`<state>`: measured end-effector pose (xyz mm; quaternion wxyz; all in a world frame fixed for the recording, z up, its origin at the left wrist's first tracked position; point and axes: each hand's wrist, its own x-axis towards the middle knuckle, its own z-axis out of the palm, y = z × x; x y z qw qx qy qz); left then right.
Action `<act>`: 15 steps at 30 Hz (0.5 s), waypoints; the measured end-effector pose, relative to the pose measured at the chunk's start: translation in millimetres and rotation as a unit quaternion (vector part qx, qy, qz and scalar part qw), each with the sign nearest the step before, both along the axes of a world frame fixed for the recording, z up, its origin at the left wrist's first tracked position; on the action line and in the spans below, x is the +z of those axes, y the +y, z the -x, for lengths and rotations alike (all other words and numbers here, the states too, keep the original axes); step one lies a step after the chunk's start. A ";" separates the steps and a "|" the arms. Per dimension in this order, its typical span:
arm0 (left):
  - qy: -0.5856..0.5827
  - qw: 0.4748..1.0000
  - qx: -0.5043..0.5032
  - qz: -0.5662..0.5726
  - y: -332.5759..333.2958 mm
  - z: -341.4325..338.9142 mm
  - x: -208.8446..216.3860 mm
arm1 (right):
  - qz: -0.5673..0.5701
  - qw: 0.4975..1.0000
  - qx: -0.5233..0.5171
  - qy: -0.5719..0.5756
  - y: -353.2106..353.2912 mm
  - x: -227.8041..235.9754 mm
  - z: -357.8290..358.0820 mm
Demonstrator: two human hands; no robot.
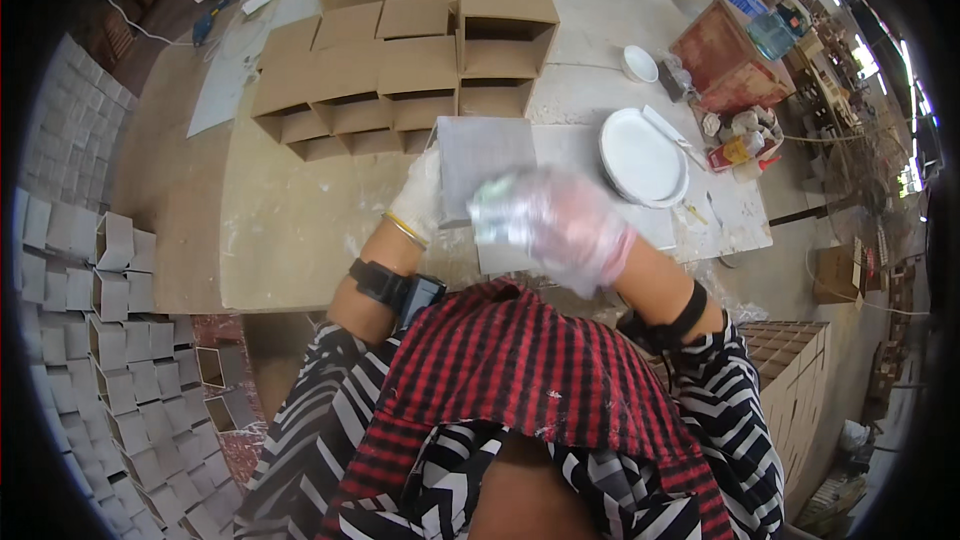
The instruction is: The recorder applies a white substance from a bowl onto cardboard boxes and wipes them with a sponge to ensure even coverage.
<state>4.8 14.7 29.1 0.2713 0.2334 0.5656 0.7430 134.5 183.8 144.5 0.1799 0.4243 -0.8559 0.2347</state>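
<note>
In front of me stands a small box [485, 155] with a greyish-white coated top, paler than the bare brown boxes behind it. My left hand [423, 190], in a white glove, grips its left side, the fingers partly hidden there. Over the box's near right edge is my right hand [575, 225], in a clear plastic glove over a pinkish one and blurred by motion. It looks closed round a shiny whitish-green wad [500, 208] that I cannot make out. Right of the box, a round white tub [603, 155] holds white liquid, with a flat white stick [670, 133] across its rim.
Several bare brown open-fronted boxes [415, 65] stand stacked on the table [290, 230] beyond my hands. A white bowl [640, 64], bottles [737, 152] and a reddish cabinet [725, 55] are at right. Many pale boxes [125, 350] are piled at left.
</note>
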 end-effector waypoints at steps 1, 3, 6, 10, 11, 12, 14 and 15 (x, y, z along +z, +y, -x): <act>-0.199 0.978 0.034 -0.047 0.4 -1.7 6.1 | 0.020 0.997 -0.021 -0.069 0.1 0.4 -9.4; -0.364 0.924 0.056 -0.101 -1.3 -5.8 19.2 | 0.006 0.974 -0.028 -0.224 -3.1 -0.2 -22.6; -0.399 0.900 0.069 -0.162 2.0 -9.6 30.2 | 0.276 0.873 -0.269 -0.299 -5.0 -1.7 -26.5; -0.436 0.862 0.064 -0.253 16.1 -14.8 24.5 | 0.367 0.832 -0.380 -0.168 -6.4 -3.7 -11.3; -0.420 0.865 0.062 -0.267 20.7 -14.7 22.2 | 0.274 0.894 -0.350 -0.051 -9.3 -5.6 -8.0; -0.417 0.864 0.069 -0.273 24.3 -14.9 20.8 | 0.173 0.941 -0.283 0.072 -8.5 -5.4 -4.8; -0.345 0.907 0.077 -0.230 28.3 -14.7 21.0 | 0.070 0.965 -0.222 0.120 -8.2 -5.9 -0.3; -0.338 0.915 0.097 -0.198 28.2 -15.8 22.0 | 0.071 0.971 -0.222 0.042 -6.0 -5.7 1.9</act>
